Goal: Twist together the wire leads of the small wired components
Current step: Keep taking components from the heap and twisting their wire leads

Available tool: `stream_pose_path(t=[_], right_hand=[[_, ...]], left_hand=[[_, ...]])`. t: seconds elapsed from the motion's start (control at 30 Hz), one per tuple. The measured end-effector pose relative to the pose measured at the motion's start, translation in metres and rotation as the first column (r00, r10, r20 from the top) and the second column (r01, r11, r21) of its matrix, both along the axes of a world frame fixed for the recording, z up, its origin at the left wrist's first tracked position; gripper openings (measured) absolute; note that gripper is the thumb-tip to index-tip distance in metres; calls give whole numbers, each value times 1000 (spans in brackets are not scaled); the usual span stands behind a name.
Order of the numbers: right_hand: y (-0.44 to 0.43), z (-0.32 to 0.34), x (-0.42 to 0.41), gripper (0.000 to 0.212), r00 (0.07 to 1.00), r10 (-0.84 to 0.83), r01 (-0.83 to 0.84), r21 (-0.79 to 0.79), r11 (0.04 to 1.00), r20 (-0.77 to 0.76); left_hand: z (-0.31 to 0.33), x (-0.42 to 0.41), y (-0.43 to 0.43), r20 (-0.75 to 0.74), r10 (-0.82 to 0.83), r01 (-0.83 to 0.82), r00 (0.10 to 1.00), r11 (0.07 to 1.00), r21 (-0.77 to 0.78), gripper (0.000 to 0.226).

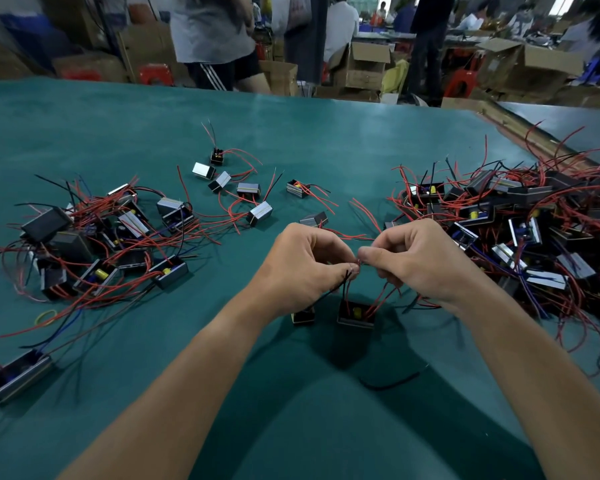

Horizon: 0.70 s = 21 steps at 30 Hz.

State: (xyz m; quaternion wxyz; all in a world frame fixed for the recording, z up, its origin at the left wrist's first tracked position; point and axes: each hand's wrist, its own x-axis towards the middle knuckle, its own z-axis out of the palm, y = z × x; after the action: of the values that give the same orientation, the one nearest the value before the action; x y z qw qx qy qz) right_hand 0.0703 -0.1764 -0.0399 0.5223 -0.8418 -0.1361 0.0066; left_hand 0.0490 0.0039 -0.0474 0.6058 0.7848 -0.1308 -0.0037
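Closest to me, short of my hands, a loose black wire lies on the counter, where I reckon a forearm could drag it along. My left hand and right hand are drawn together, each pinching the wire leads between thumb and fingertips, so the bare ends meet right between them. The leads run down to a small component just under my hands; I can't tell whether it rests on the counter or hangs slightly off it. The risk I see is the thin ends slipping from the pinch and springing apart, or me twisting so hard that strands break or a lead pulls out of the component. A second component sits under my left hand, and its wires could get caught up in the twist. To the left of my hands is a tangled pile with a yellow rubber band beside it; to the right a bigger pile crowds close to my right hand, its red wires likely to snag. Beyond my hands, scattered components lie apart on the counter, and past its far edge are cardboard boxes and people standing
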Motion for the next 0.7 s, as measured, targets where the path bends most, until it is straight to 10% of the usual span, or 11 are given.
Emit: stream_pose_path(t=[0.13,0.33,0.7], right_hand=[[0,-1,1,33,999,-29,27,-69,997,-32],[4,8,-9,13,948,60,-43,-64,997,311],[4,13,-18,14,939,280,-280,-30,960,198]], left_hand=[[-2,0,0,25,1,-2,1000,999,38,7],[-3,3,-1,-10,51,-50,999,998,40,9],[2,2,4,105,98,-104,990,993,62,12]])
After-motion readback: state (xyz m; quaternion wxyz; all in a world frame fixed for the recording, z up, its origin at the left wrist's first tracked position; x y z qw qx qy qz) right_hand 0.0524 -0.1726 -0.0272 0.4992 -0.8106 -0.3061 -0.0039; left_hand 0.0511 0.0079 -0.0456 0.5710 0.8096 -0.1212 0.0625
